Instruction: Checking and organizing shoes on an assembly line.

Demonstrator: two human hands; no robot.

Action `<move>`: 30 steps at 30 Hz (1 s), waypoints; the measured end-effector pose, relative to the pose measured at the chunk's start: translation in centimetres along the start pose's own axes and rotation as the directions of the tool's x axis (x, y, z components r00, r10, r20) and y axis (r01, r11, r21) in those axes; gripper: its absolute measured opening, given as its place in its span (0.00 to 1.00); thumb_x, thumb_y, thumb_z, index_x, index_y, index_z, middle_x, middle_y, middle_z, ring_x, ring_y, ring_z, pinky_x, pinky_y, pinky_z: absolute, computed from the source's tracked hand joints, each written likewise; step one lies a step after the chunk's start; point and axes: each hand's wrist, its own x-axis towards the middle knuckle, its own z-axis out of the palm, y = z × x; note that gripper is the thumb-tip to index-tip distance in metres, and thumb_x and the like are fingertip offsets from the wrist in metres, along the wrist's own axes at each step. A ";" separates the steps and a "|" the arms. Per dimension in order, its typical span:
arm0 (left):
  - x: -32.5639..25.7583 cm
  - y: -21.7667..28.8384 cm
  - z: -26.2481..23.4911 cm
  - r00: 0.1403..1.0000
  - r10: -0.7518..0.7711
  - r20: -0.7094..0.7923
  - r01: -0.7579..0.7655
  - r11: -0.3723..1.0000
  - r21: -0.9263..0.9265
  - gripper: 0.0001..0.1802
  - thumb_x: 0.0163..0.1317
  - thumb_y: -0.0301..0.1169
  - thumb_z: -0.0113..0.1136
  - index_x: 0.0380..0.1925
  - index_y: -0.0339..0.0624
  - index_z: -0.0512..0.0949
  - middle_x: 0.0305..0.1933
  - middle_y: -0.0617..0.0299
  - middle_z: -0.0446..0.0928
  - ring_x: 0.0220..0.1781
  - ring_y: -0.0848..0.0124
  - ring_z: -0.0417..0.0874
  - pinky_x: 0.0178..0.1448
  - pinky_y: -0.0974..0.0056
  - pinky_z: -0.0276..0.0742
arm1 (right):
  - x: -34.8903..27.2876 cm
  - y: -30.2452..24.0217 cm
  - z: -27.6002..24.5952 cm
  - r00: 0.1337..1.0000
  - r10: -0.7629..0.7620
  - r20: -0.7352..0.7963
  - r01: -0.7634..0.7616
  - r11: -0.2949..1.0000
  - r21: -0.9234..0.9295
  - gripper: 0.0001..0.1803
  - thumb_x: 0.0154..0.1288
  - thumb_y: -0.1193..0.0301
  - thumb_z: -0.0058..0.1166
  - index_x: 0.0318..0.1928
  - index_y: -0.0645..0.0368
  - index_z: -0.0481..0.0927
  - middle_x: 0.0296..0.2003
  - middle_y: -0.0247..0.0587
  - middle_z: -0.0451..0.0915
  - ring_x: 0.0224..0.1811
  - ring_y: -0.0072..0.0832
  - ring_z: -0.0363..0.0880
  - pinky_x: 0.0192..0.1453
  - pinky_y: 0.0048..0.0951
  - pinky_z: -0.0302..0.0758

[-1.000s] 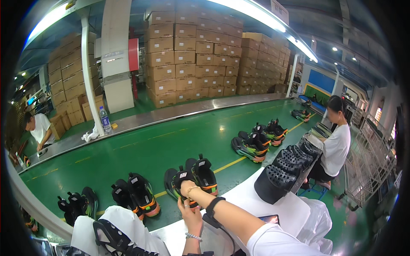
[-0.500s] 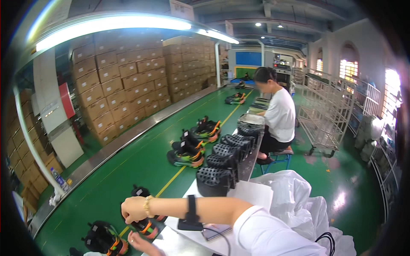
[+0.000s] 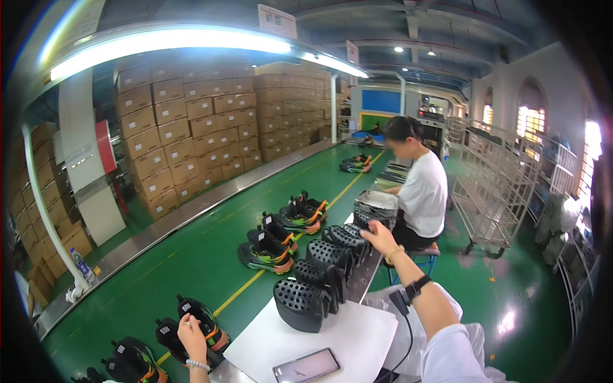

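- Clogs [image 3: 300, 305], black and perforated, stand in a row just left of right grip [image 3: 381, 239]; its fingertips point left at the row's far end.
- Right grip: fingers partly bent, not fully closed. Can't tell whether it touches or holds the nearest clog.
- Row's long axis slants: near end lies below-left of right grip, toward the wearer; far end runs on past it. Right grip is much nearer than left.
- Left grip [image 3: 189, 330]: fingers loosely bent at a black sneaker [image 3: 207, 322], which sits just behind and to its right. Can't tell if it has hold.
- That sneaker's long axis tilts from upper left to lower right of left grip.
- Edges: white surface [image 3: 370, 325] ends just below-right of the row, under right forearm. Plastic [image 3: 476, 335] bunches beyond that, cable [image 3: 408, 338] hangs from the wrist.
- Phone [image 3: 306, 367] lies on the surface, right of left grip.
- Room: green belt [image 3: 217, 255] opens beyond left grip, up to other sneakers [image 3: 267, 249]. Tighter past right grip: co-worker [image 3: 418, 191] sits there.
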 end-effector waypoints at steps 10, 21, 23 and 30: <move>4.9 -6.1 3.9 0.496 -0.387 0.777 -0.279 0.777 0.564 0.11 0.49 0.28 0.50 0.27 0.36 0.80 0.33 0.41 0.78 0.37 0.49 0.81 0.42 0.53 0.77 | -2.8 4.7 3.3 0.988 -0.132 0.079 0.124 0.988 0.095 0.41 0.45 0.57 0.67 0.57 0.60 0.63 0.44 0.54 0.76 0.49 0.41 0.75 0.53 0.35 0.70; 6.1 -3.5 6.4 0.135 -0.434 0.891 -0.144 0.881 0.451 0.10 0.49 0.29 0.51 0.25 0.35 0.80 0.32 0.42 0.79 0.36 0.50 0.81 0.40 0.57 0.77 | -2.3 3.2 2.6 0.997 -0.072 -0.040 0.067 0.993 -0.102 0.38 0.42 0.56 0.68 0.52 0.60 0.68 0.38 0.58 0.79 0.43 0.49 0.78 0.48 0.39 0.73; 6.5 -2.6 6.3 0.073 -0.424 0.903 -0.103 0.897 0.430 0.10 0.49 0.29 0.51 0.25 0.35 0.80 0.32 0.43 0.79 0.35 0.51 0.81 0.40 0.57 0.77 | -2.5 2.6 1.8 0.983 -0.107 -0.152 0.101 0.994 -0.048 0.37 0.42 0.56 0.68 0.51 0.61 0.69 0.37 0.57 0.79 0.42 0.48 0.78 0.47 0.38 0.73; 4.6 -1.8 4.6 -0.191 -0.377 0.906 0.132 0.905 0.405 0.09 0.49 0.29 0.52 0.24 0.35 0.79 0.32 0.43 0.79 0.34 0.52 0.81 0.38 0.60 0.77 | -5.0 -12.0 -0.8 0.968 -0.240 -0.070 0.242 0.828 0.505 0.28 0.52 0.73 0.65 0.51 0.68 0.67 0.41 0.43 0.78 0.43 0.21 0.76 0.48 0.22 0.74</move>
